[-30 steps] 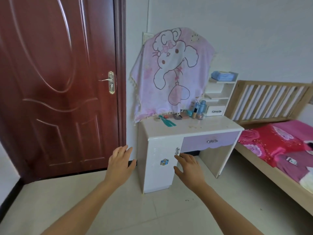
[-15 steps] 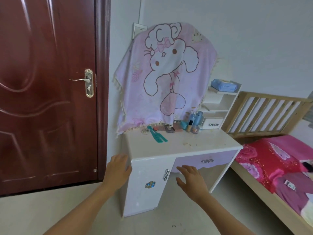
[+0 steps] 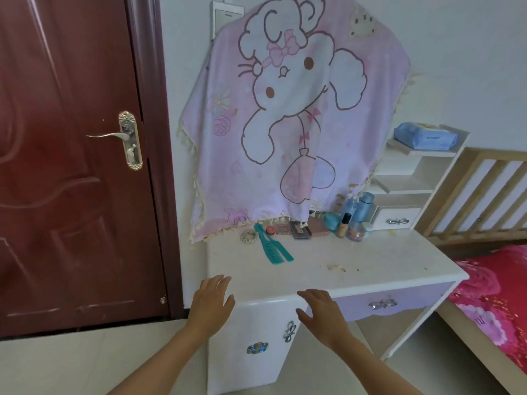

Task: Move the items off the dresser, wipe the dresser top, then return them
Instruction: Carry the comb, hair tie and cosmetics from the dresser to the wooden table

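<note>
Facing you, left of the white dresser (image 3: 385,263), stands a dark red door (image 3: 71,166) with a metal lever handle (image 3: 114,135). Right of the dresser lies a bed (image 3: 490,295) with a red floral cover and a slatted wooden rail.

A pink cartoon-print cloth (image 3: 285,124) hangs over the dresser's upright back. Its fringed hem reaches the rear of the dresser top.

At the rear right of the dresser top sits a white shelf unit (image 3: 413,181) with one small drawer. A blue wipes pack (image 3: 425,136) lies on its top shelf.

Your left hand (image 3: 211,305) is at the dresser's front left corner, fingers straight and loosely spread, holding nothing. You cannot tell whether the fingertips touch the top.

Your right hand (image 3: 322,315) is before the dresser's front edge, above the cabinet door, fingers relaxed and apart, holding nothing.

All task items remain on the dresser top, grouped along its rear edge:

1. Two teal combs (image 3: 273,249) lie side by side at rear left, angled toward the front.
2. Two blue bottles (image 3: 362,208) stand upright just beside the shelf unit.
3. Several flat make-up compacts (image 3: 301,232) lie at rear centre, under the cloth hem.
4. A teal jar (image 3: 330,220) sits between the compacts and the bottles.
5. A foundation bottle (image 3: 343,225) stands upright in front of the blue bottles.
6. A scrunchie (image 3: 248,236) lies left of the combs.
7. A small red jar (image 3: 271,230) sits just right of the comb handles.

Small scraps of debris (image 3: 336,267) lie on the dresser top toward its front.
</note>
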Demonstrator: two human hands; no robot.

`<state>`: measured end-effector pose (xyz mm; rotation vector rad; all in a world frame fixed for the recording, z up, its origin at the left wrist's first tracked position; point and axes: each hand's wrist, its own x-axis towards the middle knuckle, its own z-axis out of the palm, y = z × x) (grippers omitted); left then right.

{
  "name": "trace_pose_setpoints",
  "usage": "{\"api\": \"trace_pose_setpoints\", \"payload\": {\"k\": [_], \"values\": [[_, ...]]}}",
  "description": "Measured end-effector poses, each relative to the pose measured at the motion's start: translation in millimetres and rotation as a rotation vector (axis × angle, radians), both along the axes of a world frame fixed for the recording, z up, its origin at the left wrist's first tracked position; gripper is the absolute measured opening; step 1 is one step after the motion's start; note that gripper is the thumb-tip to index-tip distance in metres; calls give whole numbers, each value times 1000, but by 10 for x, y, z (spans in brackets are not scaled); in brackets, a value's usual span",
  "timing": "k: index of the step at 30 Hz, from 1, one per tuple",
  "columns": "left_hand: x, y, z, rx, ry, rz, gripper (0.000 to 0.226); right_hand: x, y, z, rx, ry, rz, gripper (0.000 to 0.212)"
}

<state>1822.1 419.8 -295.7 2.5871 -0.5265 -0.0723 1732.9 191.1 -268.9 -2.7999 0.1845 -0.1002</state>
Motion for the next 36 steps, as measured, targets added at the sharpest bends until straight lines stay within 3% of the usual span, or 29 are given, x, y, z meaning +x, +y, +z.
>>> {"api": "trace_pose_setpoints", "payload": {"k": [2,5,9,21,31,36], "values": [[229,-207,-3,11,-2,39,62,284,-186,11,24,18,31,60],[523,-490,-52,66,41,88,57,687,-458,-26,31,66,70,63],[722,-753,-245,75,108,168,77,1149,-692,-220,26,142,142,49],[1545,-1027,-656,117,231,194,47,2078,-745,-653,73,278,158,42],[2443,-1279,-748,131,159,85,47,2836,-564,-741,101,351,66,42],[2691,-1416,-824,183,130,12,47,3023,-613,-857,83,341,-89,41]]}}
